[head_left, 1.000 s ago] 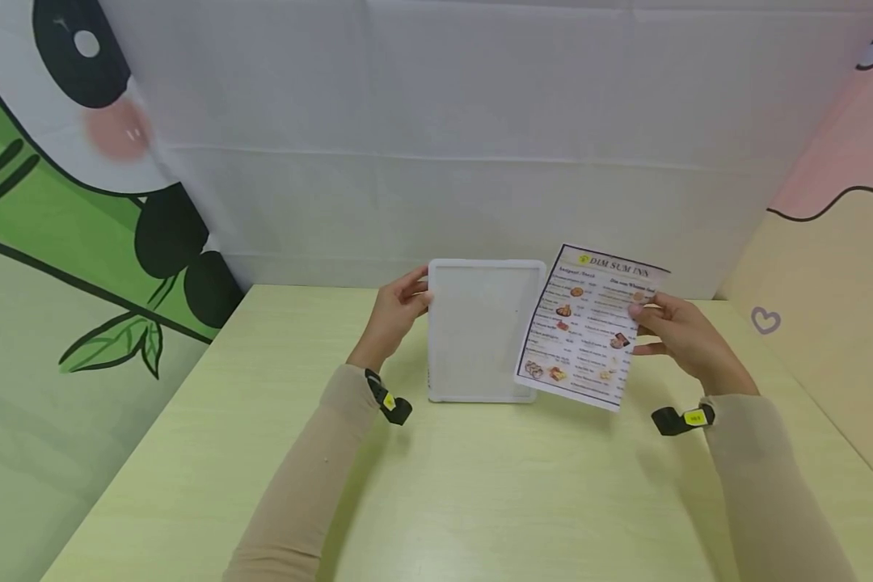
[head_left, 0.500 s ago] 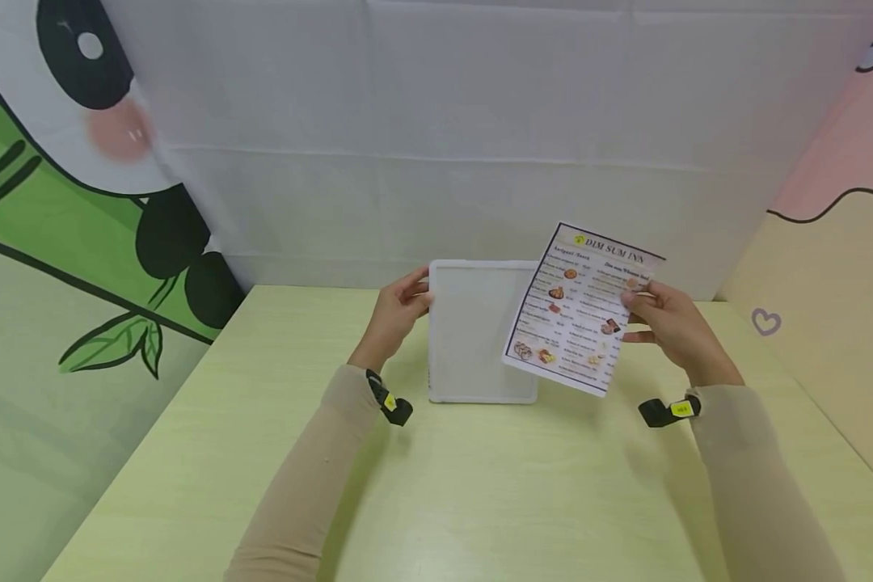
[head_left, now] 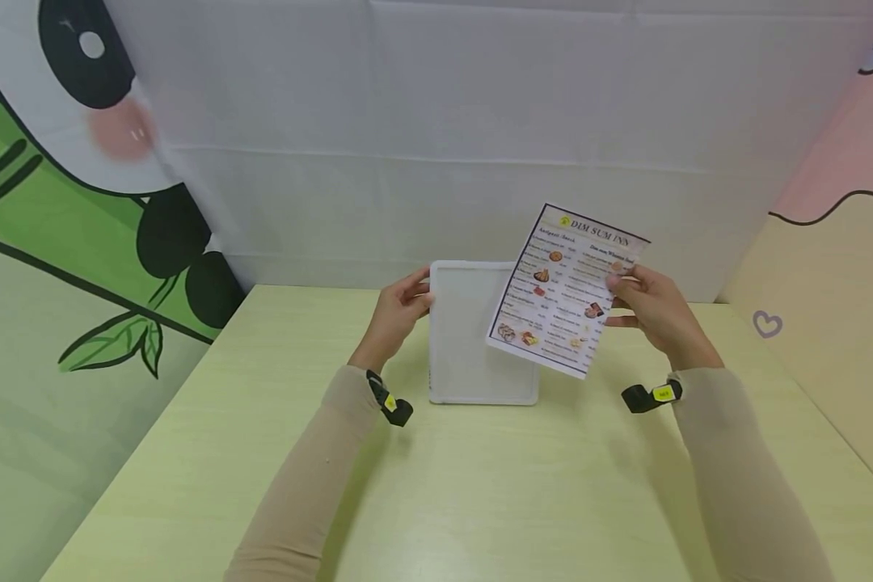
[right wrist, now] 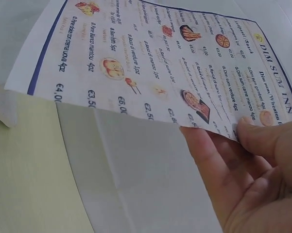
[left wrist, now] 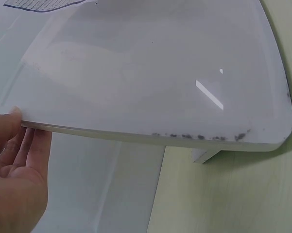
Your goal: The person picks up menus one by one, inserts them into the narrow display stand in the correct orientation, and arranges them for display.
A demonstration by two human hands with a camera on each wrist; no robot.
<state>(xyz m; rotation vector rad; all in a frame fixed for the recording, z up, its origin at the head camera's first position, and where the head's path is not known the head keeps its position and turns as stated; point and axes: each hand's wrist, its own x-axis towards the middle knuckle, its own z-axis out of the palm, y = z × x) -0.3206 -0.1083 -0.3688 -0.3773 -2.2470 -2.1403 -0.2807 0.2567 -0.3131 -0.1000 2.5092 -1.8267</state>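
Observation:
A white display stand with a raised rim [head_left: 473,356] stands upright on the table. My left hand [head_left: 394,319] pinches its left edge, thumb in front and fingers behind. In the left wrist view the stand's glossy panel [left wrist: 136,87] has dark scuffs along one edge, with a support foot [left wrist: 204,154] behind it. My right hand [head_left: 658,311] pinches the right edge of a printed "DIM SUM INN" menu sheet [head_left: 563,291]. The sheet is tilted, held in the air in front of the stand's upper right part, which it hides. Close up, the menu [right wrist: 150,63] shows food pictures and euro prices.
The pale wooden table [head_left: 436,493] extends around the stand. A white cloth backdrop [head_left: 407,121] hangs right behind it. Cartoon-printed walls [head_left: 65,267] flank the table on both sides.
My right hand has moved up and to the left with the menu, which now overlaps more of the stand. The left hand and the stand have stayed in place.

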